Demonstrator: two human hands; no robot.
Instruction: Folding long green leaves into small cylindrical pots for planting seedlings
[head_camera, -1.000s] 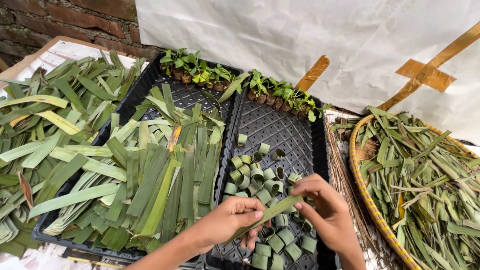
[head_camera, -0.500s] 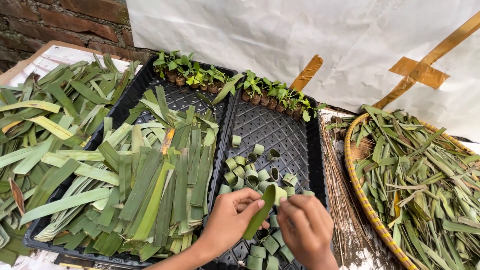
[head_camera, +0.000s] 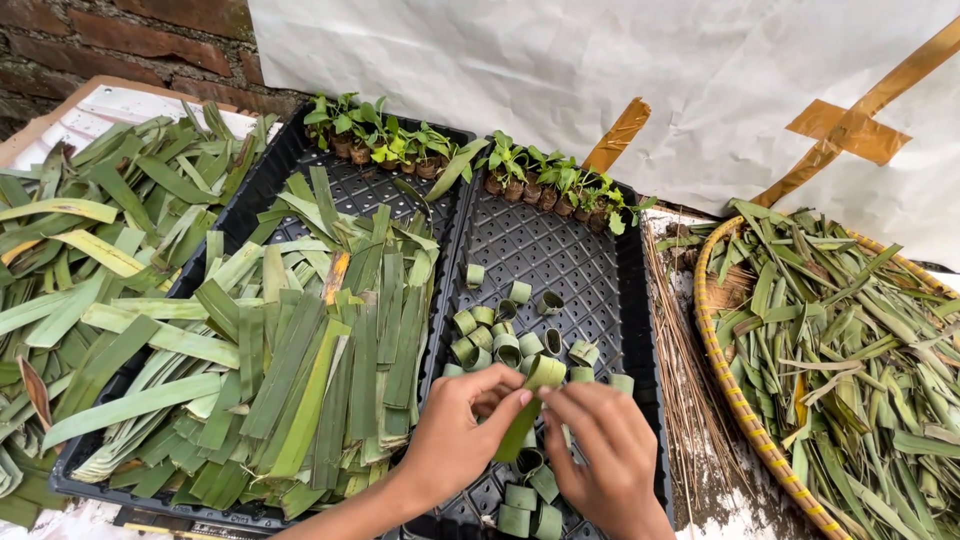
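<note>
My left hand (head_camera: 462, 432) and my right hand (head_camera: 598, 445) meet over the right black tray (head_camera: 596, 262). Together they pinch a green leaf strip (head_camera: 531, 398) whose upper end is curled into a loop. Several small rolled leaf rings (head_camera: 505, 340) stand on the tray floor just beyond my fingers, and more rings (head_camera: 524, 505) lie under my wrists. To the left, the left black tray (head_camera: 258, 195) carries a stack of flat cut leaf strips (head_camera: 300, 355).
Small seedlings in little pots (head_camera: 470, 165) line the far ends of both trays. Loose long leaves (head_camera: 75, 260) are piled at the left. A woven basket (head_camera: 722, 385) of leaf trimmings stands at the right. White paper and a brick wall rise behind.
Both hands have drawn closer together and the long leaf strip has been bent and rolled, so its top now forms a loop.
</note>
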